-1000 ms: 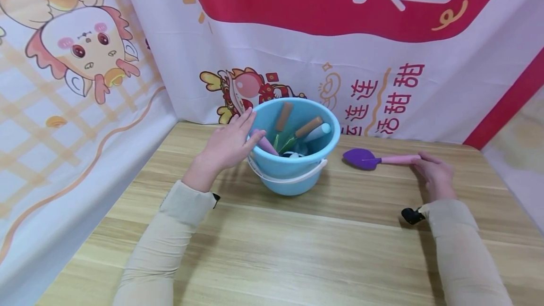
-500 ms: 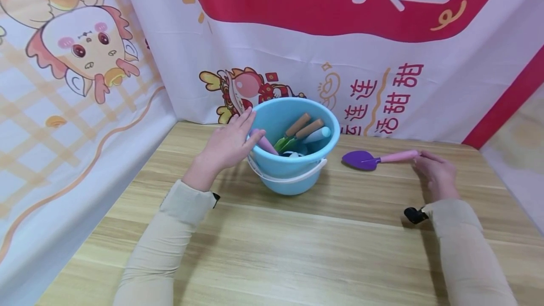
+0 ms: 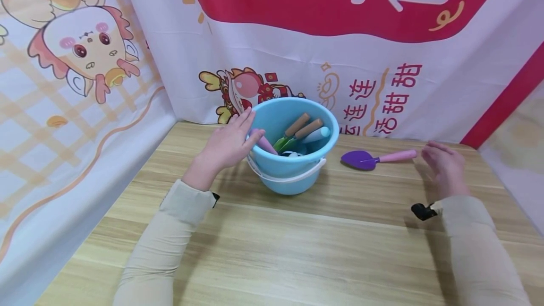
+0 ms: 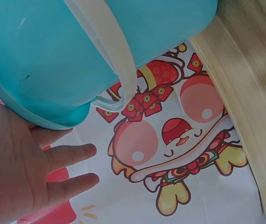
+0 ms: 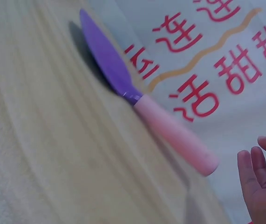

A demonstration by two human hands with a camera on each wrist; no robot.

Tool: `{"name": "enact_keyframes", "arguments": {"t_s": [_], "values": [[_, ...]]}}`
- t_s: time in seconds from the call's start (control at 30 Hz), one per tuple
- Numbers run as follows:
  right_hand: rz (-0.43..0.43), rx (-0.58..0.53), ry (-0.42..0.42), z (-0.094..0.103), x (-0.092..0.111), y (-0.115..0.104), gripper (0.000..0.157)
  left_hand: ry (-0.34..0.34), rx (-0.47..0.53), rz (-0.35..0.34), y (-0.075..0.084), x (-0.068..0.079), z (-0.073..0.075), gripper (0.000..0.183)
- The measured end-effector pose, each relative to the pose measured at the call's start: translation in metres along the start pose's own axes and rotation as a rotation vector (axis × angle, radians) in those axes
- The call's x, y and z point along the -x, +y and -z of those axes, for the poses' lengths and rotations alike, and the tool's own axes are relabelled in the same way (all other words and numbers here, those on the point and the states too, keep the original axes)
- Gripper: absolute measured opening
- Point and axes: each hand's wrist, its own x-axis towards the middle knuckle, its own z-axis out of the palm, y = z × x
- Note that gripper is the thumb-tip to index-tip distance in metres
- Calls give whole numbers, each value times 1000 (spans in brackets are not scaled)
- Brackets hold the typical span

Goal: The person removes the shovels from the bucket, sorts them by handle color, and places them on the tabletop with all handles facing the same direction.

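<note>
My left hand (image 3: 227,145) rests against the left rim of a light blue bucket (image 3: 291,185), and its fingers stretch out straight in the left wrist view. Inside the bucket lean tools with brown handles (image 3: 309,129), a light blue handle (image 3: 315,135) and a lilac handle (image 3: 266,144). Their lower ends are mostly hidden. A small trowel (image 3: 359,159) with a purple blade and pink handle lies on the table, right of the bucket. Just beyond the handle's end hovers my right hand (image 3: 446,166), holding nothing, its fingers loosely bent and apart from the trowel.
The bucket's white carrying handle (image 3: 293,179) hangs down across its front. Behind the wooden table (image 3: 297,249) hangs a printed cloth (image 3: 272,46) with red lettering, close to the bucket. Another patterned cloth (image 3: 85,122) lines the left side.
My right hand has let go of the trowel's handle and moved right, away from it. One brown-handled tool has tipped over beside the other in the bucket. The left hand stays put.
</note>
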Motion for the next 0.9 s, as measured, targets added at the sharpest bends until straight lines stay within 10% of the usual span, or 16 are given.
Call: {"name": "enact_keyframes", "arguments": {"t_s": [0.9], "values": [[158,-93,-330,-82,59,-49,14,5,5,-9,-1,-2,-2,78]]}}
